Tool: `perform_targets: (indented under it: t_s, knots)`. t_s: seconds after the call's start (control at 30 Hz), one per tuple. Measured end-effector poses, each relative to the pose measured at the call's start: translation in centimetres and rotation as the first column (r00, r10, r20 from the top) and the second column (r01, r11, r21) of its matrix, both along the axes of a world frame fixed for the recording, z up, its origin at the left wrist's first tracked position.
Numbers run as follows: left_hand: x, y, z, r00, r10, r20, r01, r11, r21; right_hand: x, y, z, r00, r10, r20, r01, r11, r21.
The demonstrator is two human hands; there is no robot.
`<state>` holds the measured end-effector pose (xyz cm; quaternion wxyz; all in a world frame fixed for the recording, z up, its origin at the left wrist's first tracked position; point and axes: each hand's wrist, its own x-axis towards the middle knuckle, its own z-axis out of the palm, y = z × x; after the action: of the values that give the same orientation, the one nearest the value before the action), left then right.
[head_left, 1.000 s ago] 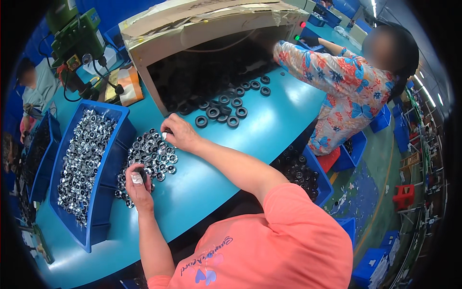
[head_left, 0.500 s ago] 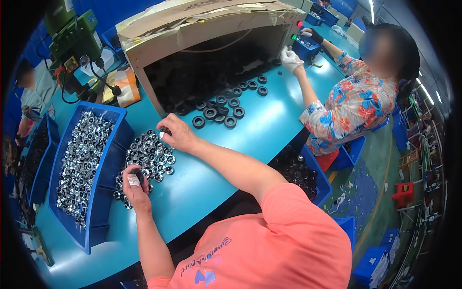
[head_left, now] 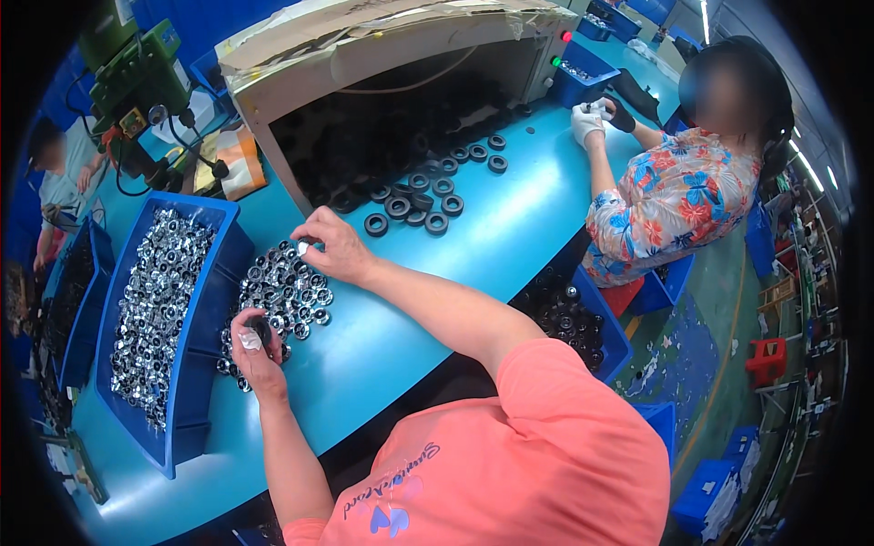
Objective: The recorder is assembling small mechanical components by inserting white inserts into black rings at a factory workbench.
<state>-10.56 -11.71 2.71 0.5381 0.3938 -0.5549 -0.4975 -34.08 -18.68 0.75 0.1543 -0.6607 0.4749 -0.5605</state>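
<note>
My left hand (head_left: 259, 359), with white tape on a finger, is closed round a black ring (head_left: 262, 329) at the near edge of a heap of small shiny metal cups (head_left: 289, 289) with dark centres. Over the far edge of that heap is my right hand (head_left: 337, 250), fingers bent into a pinch and a bit of white at the thumb. Whatever sits between those fingertips is too small to make out. Several loose black rings (head_left: 437, 223) lie on the blue-green table beyond my right hand, in front of a box-like housing.
A long blue bin (head_left: 187, 364) full of shiny metal cups stands at my left. The pale housing (head_left: 273, 109) with a dark opening is ahead. To the right a co-worker's gloved hand (head_left: 587, 123) is over the table. A green machine (head_left: 137, 73) stands at the back left.
My right hand has shifted only slightly, its fingers still over the heap. My left hand stays with the black ring. The co-worker's hands have drawn together, away from the blue bin.
</note>
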Motion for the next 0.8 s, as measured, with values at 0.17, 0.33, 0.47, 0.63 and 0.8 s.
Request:
perform_targets:
  t_s: [0.17,0.33,0.47,0.63,0.8]
  knots:
    - [1.4,-0.4,0.5,0.872,-0.114,-0.476,0.212,0.965,0.156,0.6,0.1,1.4,0.998,0.02,-0.061,-0.023,0.998,-0.052]
    - [1.7,-0.6,1.4,0.695,-0.196,-0.692,0.363,0.926,0.102,2.9,1.9,5.8,0.835,0.144,0.531,-0.375,0.856,0.356]
    - [2.2,-0.7,1.1,0.582,-0.214,-0.785,0.423,0.904,0.067,5.3,2.7,7.7,0.567,0.21,0.796,-0.675,0.673,0.303]
    - [2.6,-0.7,0.8,0.519,-0.199,-0.832,0.439,0.896,0.06,6.9,3.9,7.5,0.443,0.232,0.866,-0.763,0.604,0.229]
    - [2.5,-1.0,0.6,0.474,-0.195,-0.858,0.47,0.881,0.059,6.5,4.4,4.9,0.455,0.234,0.859,-0.759,0.606,0.238]
